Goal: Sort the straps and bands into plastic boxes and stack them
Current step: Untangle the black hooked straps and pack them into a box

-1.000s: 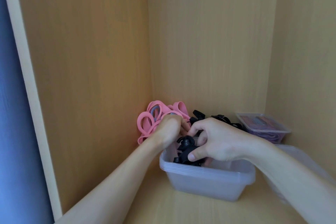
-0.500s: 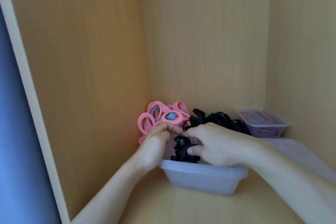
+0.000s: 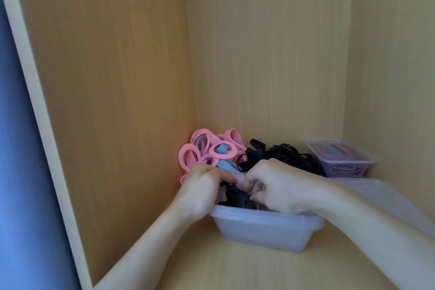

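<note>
A clear plastic box [image 3: 263,231] stands on the wooden shelf floor, with black straps [image 3: 235,196] inside it. My left hand [image 3: 202,188] is at the box's left rim, fingers curled toward the straps. My right hand [image 3: 280,188] reaches into the box from the right and pinches the black straps. Behind the box, a heap of pink and blue bands [image 3: 207,150] fills the back left corner. A pile of loose black straps [image 3: 282,155] lies beside it.
A lidded clear box [image 3: 341,160] holding pink and purple bands stands at the back right. A clear lid [image 3: 386,195] lies right of my right arm. Wooden walls close in on the left, back and right.
Both hands came down from the heaps to the box. The right hand has pushed the black straps lower into it, and the pink bands are now uncovered.
</note>
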`<state>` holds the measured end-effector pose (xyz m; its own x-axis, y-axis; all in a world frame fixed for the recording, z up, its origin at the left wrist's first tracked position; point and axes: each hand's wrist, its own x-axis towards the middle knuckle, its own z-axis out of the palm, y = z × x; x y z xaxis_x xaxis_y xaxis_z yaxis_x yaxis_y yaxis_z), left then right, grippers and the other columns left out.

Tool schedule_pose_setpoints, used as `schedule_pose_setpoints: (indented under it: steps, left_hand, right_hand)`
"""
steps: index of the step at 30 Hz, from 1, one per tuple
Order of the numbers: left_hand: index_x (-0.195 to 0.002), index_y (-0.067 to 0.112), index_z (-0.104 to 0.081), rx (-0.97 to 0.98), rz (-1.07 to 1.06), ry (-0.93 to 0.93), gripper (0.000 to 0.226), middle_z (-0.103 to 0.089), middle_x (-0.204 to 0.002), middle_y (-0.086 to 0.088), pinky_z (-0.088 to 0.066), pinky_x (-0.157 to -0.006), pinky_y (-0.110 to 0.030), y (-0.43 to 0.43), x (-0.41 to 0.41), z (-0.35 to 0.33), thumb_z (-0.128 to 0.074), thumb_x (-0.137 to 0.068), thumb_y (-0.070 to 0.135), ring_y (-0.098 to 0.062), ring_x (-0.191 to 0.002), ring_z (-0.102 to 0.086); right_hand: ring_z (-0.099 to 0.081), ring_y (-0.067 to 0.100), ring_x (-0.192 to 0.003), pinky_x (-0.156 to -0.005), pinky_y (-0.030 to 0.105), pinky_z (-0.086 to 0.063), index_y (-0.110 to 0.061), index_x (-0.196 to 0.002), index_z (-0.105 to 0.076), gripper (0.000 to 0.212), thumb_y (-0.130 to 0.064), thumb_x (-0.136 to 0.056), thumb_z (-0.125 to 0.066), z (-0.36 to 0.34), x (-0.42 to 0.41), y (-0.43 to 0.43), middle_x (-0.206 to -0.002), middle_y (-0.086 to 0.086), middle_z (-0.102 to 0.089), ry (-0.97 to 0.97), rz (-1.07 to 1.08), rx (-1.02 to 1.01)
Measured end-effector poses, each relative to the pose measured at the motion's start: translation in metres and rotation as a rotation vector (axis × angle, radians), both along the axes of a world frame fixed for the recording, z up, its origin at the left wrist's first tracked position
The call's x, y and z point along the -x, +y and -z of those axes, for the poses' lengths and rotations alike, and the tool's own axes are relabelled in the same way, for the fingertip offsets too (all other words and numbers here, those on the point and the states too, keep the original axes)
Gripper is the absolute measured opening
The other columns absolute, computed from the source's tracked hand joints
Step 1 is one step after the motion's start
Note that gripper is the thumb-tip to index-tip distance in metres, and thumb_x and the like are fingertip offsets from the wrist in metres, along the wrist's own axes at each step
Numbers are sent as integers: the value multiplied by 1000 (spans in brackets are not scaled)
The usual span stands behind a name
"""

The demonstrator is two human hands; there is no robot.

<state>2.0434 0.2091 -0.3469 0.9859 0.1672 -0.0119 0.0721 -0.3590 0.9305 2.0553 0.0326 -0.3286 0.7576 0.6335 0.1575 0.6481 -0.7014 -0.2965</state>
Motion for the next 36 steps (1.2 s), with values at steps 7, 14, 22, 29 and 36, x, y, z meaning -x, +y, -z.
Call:
schedule_pose_setpoints:
  steps: [7, 14, 22, 29, 36]
  left_hand:
    - [-80, 15, -78, 71, 218, -157, 24, -74, -95, -21, -41, -106, -66, 11, 18, 1, -56, -75, 6, -45, -103, -64]
    - [-119, 21, -66, -44, 422, -216, 50, -71, -120, -5, -42, -110, -56, 19, 33, 0, -79, -74, 38, -28, -117, -65]
    - [-107, 25, -74, -76, 417, -252, 49, -66, -132, 3, -38, -115, -50, 17, 35, 0, -79, -64, 49, -18, -126, -59]
    - [-90, 21, -76, -138, 432, -275, 46, -65, -117, 8, -36, -113, -38, 19, 27, 2, -77, -59, 54, -16, -121, -57]
    - [-95, 24, -74, -135, 447, -257, 42, -72, -115, 0, -42, -110, -40, 22, 23, 0, -80, -62, 51, -18, -121, -60]
  right_hand:
    - [-63, 1, -66, -63, 17, -48, -28, -98, -75, 16, -18, -89, -65, 4, 1, 2, -72, -10, -68, -57, 5, -53]
    - [-65, -2, -63, -62, 18, -51, -30, -93, -69, 30, -3, -81, -63, -7, 10, -2, -72, -10, -71, 74, -20, -115]
    - [-66, 11, -59, -56, 23, -52, -11, -102, -70, 34, 10, -90, -46, -28, 2, -24, -76, 5, -71, 158, 17, -312]
    - [-60, 8, -51, -60, 24, -50, -14, -88, -71, 25, 1, -95, -52, -42, -30, -70, -69, 2, -72, -37, 288, -598]
    - [-63, 9, -55, -61, 23, -47, -12, -86, -71, 19, -3, -91, -55, -57, -58, -90, -72, 3, -73, -37, 383, -500]
